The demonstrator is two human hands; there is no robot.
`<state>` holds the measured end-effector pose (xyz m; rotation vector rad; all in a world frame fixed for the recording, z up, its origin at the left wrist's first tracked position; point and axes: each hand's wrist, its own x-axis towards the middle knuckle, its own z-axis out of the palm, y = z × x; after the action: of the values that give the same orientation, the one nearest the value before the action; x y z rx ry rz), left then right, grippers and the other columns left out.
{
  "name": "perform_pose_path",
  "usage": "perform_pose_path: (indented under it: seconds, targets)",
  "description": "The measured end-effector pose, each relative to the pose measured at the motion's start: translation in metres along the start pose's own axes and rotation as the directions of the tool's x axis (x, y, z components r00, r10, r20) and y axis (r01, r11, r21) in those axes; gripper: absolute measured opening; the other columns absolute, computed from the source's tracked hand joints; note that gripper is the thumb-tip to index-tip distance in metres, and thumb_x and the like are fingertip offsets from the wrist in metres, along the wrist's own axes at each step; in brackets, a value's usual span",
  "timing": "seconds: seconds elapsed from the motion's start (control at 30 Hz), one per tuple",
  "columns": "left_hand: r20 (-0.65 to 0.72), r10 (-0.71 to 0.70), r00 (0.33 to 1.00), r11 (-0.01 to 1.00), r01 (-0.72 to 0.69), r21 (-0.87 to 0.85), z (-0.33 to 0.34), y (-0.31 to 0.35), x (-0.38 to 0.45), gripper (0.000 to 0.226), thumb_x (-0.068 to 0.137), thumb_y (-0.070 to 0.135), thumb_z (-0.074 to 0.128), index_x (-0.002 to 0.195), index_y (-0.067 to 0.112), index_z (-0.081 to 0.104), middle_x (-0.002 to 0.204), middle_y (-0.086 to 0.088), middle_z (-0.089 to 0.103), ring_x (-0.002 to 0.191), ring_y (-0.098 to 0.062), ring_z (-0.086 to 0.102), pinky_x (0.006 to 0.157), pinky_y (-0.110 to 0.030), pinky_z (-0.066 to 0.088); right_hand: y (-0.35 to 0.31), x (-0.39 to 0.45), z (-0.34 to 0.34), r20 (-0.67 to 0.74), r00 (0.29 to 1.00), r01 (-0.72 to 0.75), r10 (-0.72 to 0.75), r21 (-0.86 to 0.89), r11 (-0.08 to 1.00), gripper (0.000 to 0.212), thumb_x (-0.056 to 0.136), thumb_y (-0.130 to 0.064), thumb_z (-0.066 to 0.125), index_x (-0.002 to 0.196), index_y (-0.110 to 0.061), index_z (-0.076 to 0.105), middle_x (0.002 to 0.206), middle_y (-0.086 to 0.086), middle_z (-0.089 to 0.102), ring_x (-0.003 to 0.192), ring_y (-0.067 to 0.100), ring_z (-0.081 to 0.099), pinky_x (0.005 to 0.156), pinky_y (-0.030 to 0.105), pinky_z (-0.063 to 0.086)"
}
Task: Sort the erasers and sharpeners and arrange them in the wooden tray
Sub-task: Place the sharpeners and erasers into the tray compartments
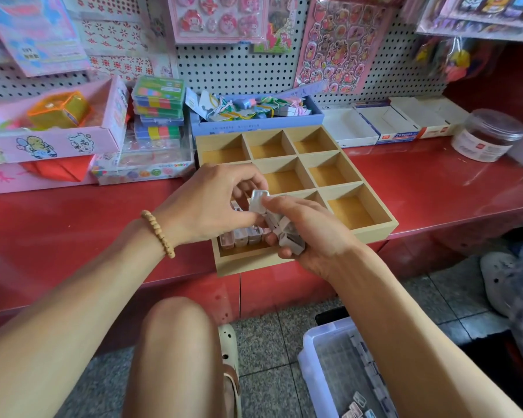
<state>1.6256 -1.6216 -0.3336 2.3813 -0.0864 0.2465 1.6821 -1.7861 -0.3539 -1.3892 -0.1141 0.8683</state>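
Observation:
A wooden tray point(372, 227) with nine compartments lies on the red counter. Its near-left compartment holds a row of small wrapped erasers point(240, 236) standing on edge. Both hands meet over that compartment. My right hand point(311, 233) grips a bunch of small grey-white wrapped erasers point(287, 233). My left hand point(215, 203), with a bead bracelet on its wrist, pinches one pale wrapped eraser point(259, 201) at the top of that bunch. The other compartments in view hold nothing.
A clear plastic bin point(323, 366) with more small items stands on the floor at lower right. Behind the tray sit a blue box point(254, 123) of tagged goods, stacked cases point(159, 107), a pink box point(55, 140), white cartons point(384, 122) and a jar point(489, 135). My knee point(175, 327) is below the counter.

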Motion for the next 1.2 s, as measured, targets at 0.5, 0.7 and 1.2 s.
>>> perform_pose_path:
  seconds: [0.5, 0.7, 1.2]
  targets:
    - [0.012, -0.261, 0.965, 0.890, 0.236, 0.389, 0.006, -0.035, -0.026, 0.037, 0.070, 0.050, 0.081, 0.098, 0.030, 0.066, 0.103, 0.007, 0.049, 0.097, -0.014, 0.052, 0.085, -0.041, 0.049, -0.002, -0.007, -0.016, -0.145, 0.989, 0.031, -0.020, 0.079, 0.996, 0.019, 0.095, -0.027, 0.063, 0.099, -0.009, 0.068, 0.082, 0.007, 0.060, 0.057, 0.013, 0.052, 0.039, 0.020, 0.037]
    - [-0.018, -0.288, 0.958, 0.839, 0.261, 0.478, 0.013, -0.036, -0.026, 0.042, 0.072, 0.053, 0.077, 0.106, 0.031, 0.067, 0.107, 0.005, 0.048, 0.107, -0.020, 0.048, 0.090, -0.040, 0.044, -0.002, -0.007, -0.018, -0.156, 0.987, 0.035, -0.023, 0.070, 0.997, 0.019, 0.095, -0.028, 0.064, 0.098, -0.010, 0.069, 0.083, 0.006, 0.061, 0.057, 0.013, 0.052, 0.039, 0.021, 0.037]
    - [-0.065, -0.247, 0.967, 0.858, 0.249, 0.449, 0.022, -0.036, -0.026, 0.028, 0.073, 0.044, 0.078, 0.097, 0.031, 0.069, 0.112, 0.010, 0.049, 0.106, -0.016, 0.041, 0.090, -0.036, 0.037, 0.005, -0.006, -0.020, -0.179, 0.984, 0.003, 0.026, 0.161, 0.987, 0.024, 0.095, -0.030, 0.063, 0.104, -0.008, 0.068, 0.079, 0.005, 0.062, 0.056, 0.014, 0.053, 0.040, 0.022, 0.036]
